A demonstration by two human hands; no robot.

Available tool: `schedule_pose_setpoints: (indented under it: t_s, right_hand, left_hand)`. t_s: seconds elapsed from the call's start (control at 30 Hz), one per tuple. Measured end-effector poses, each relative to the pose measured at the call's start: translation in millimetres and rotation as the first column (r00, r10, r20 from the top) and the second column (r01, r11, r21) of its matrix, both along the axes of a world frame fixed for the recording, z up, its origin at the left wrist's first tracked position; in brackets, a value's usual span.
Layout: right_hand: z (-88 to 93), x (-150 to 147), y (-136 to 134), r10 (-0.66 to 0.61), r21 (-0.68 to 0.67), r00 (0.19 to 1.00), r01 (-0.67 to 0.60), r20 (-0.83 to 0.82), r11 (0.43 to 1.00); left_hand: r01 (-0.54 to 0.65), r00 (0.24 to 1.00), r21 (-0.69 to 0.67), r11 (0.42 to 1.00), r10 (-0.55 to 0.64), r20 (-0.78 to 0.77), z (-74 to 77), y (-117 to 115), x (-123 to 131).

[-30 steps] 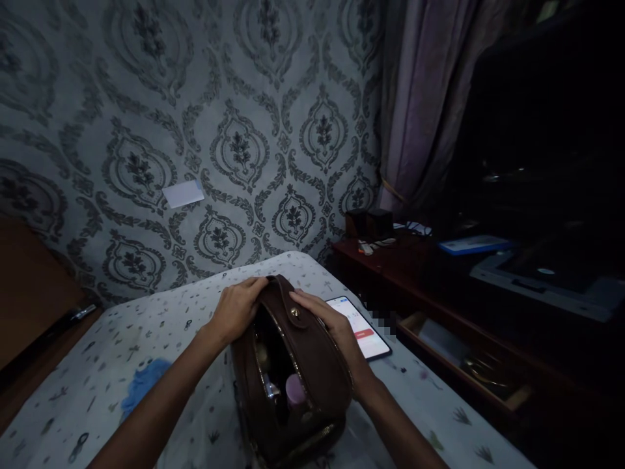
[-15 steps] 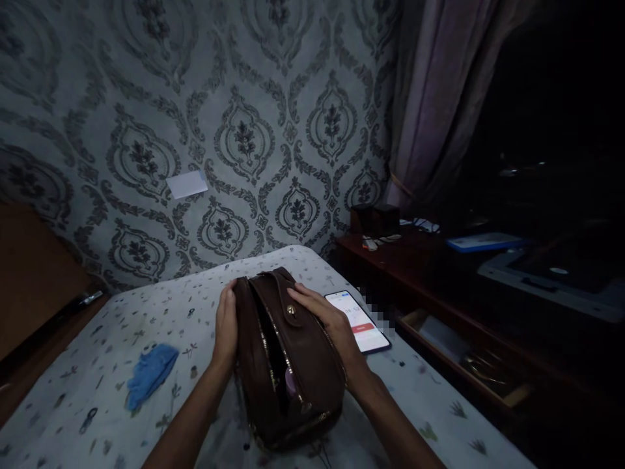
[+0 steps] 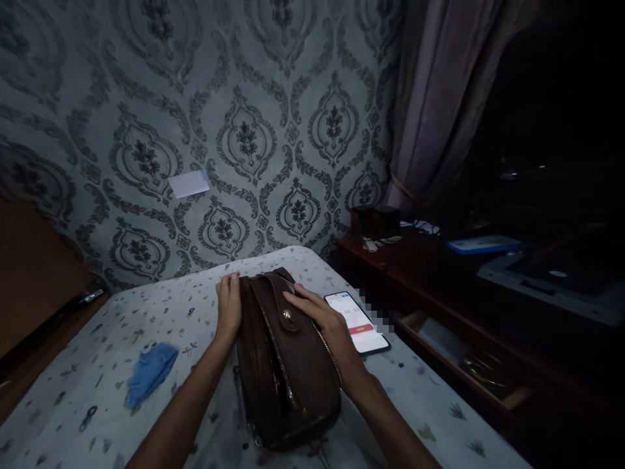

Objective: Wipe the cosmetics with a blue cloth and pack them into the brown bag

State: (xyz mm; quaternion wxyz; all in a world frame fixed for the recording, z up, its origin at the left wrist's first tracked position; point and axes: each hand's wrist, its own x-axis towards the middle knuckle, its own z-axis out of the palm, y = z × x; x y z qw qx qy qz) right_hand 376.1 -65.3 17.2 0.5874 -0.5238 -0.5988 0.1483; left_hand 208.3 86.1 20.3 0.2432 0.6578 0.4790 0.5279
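A dark brown leather handbag [image 3: 293, 365] with a metal snap on its strap lies on the patterned bedsheet. Its long zipped opening is parted only narrowly, and the inside is too dark to make out. My left hand [image 3: 228, 306] grips the bag's left side, fingertips curled over the far edge. From the right, my right hand [image 3: 329, 322] clasps the other side, its fingers lying across the top near the snap. Just beyond that hand rests a lit phone [image 3: 355, 319]. To the left of the bag is a crumpled blue cloth [image 3: 152, 372].
The bed [image 3: 161, 306] meets a patterned wall. On the right stands a dark red desk [image 3: 405, 255] with an open drawer [image 3: 463, 358], cables and a blue-edged flat object [image 3: 483, 243]. A brown panel [image 3: 39, 273] leans at the left; a curtain [image 3: 434, 85] hangs at the back right.
The bag's opening has narrowed, and the pink item seen inside it is now hidden. My left fingers have shifted up over the far edge; the right hand has moved slightly left.
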Motion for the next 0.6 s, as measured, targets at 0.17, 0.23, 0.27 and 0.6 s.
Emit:
schedule_pose_setpoints:
  t_s: [0.17,0.23,0.27,0.6]
  right_hand:
    - [-2.8,1,1,0.001,-0.003,0.999,-0.001,0.04,1.0]
    - [-3.1,2,1,0.002,0.006,0.999,-0.003,0.052,1.0]
    - [-2.8,3,1,0.004,0.008,0.998,-0.004,0.06,1.0]
    - [26.6,10,11,0.223,-0.208,0.921,-0.161,0.32,0.965]
  left_hand:
    - [0.086,0.995,-0.022,0.996,-0.087,-0.054,12.2,35,6]
    - [0.16,0.983,-0.045,0.986,-0.164,-0.081,16.0,43,10]
    - [0.195,0.976,-0.056,0.979,-0.199,-0.09,17.1,45,12]
    - [0.249,0.964,-0.081,0.965,-0.255,-0.078,15.4,41,9]
